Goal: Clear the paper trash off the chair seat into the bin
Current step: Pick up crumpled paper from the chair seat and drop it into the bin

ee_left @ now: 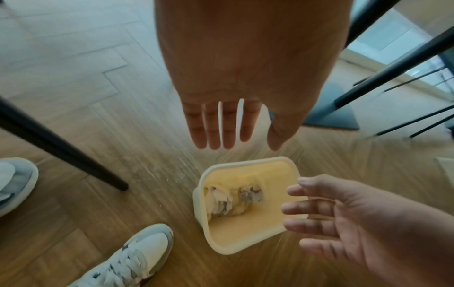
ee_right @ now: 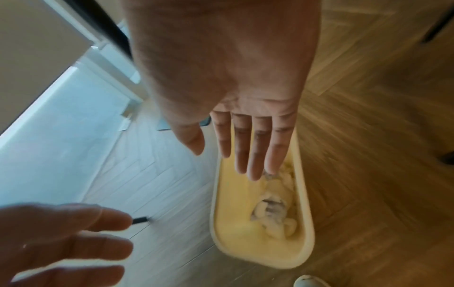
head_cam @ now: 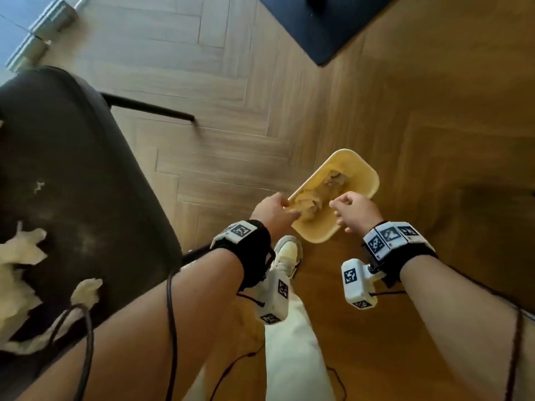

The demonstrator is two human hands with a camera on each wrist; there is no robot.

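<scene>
While both hands hover over the yellow bin (head_cam: 365, 172) on the floor, head view shows paper scraps (head_cam: 21, 250) at chair seat (head_cam: 86, 175) front edge. L wrist: left hand (ee_left: 236, 108) released, fingers straight. R wrist: right hand (ee_right: 245, 120) spread, empty; crumpled paper (ee_right: 272, 209) inside bin.

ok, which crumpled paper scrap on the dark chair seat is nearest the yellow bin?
The small crumpled white paper scrap at the dark chair seat's front edge; the bigger clump lies farther left.
</scene>
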